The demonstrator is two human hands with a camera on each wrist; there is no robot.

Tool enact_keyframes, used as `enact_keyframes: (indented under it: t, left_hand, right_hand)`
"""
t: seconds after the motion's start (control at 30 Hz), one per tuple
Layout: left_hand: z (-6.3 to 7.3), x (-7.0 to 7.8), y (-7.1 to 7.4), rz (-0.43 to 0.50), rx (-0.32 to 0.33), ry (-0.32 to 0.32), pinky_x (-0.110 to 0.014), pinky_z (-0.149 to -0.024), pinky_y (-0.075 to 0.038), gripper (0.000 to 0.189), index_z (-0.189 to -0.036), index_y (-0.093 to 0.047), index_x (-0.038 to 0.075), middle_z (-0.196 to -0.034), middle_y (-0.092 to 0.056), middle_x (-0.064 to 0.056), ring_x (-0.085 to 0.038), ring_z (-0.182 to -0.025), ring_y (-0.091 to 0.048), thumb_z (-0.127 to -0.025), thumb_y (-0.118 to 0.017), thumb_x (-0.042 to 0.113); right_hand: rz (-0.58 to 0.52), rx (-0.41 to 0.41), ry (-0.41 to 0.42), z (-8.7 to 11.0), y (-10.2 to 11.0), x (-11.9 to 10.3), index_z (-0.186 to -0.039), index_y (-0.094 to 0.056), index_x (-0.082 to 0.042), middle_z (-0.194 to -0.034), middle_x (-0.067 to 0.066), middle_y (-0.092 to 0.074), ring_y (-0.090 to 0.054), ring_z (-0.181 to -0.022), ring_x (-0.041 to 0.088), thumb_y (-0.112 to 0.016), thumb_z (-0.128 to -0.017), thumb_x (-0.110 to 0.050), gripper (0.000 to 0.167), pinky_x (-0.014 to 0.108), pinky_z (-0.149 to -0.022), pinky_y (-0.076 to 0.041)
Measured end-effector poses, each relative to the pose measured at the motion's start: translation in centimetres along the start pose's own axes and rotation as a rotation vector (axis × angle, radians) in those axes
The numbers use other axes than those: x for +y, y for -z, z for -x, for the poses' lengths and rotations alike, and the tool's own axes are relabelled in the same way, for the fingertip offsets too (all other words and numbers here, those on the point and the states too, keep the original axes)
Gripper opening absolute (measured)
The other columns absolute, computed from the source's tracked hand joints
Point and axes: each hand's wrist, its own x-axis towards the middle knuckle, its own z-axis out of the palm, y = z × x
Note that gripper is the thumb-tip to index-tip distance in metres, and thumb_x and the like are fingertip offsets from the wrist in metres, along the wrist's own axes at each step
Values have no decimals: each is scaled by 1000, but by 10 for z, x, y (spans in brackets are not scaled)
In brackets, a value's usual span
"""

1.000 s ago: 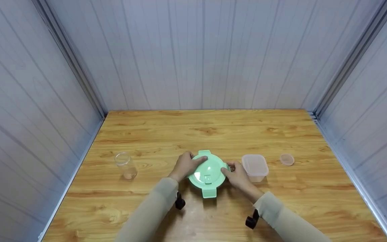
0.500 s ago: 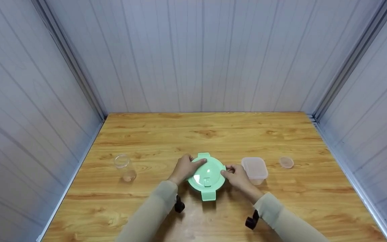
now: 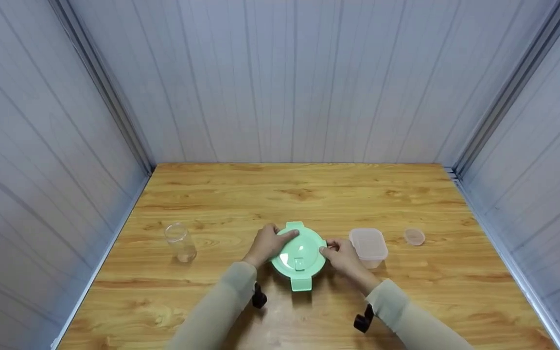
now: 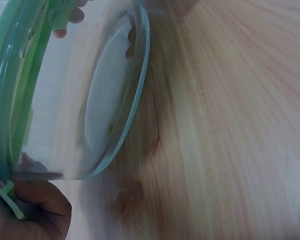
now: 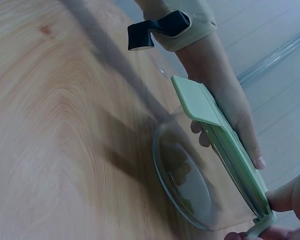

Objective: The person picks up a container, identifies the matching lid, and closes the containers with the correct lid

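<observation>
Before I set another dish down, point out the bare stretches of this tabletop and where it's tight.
Bare: the back strip of the wooden tabletop, between the back wall and the round clip-lid container; also the gap between the clear jar and the left hand. Crowded: from that container to the square plastic tub, with the right hand between.

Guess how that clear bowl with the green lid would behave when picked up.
The clear bowl looks stiff, given its smooth rounded wall. The glossy green lid could be slippery. The bowl's see-through, glassy look hints it may be heavy and breakable.
</observation>
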Motion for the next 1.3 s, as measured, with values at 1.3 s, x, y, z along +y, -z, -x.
enact_keyframes:
  t: [1.3]
  left_hand:
    - [1,0,0,3,-8,19,-25,-71,-50,55,-99,-55,9,-90,-56,-2,-17,-84,-58,-96,-77,60]
  right_hand:
    - [94,-44,11,-1,-1,-3,-119,-73,10,-99,13,-72,-61,-87,15,-60,-106,-6,24,23,-73,-51]
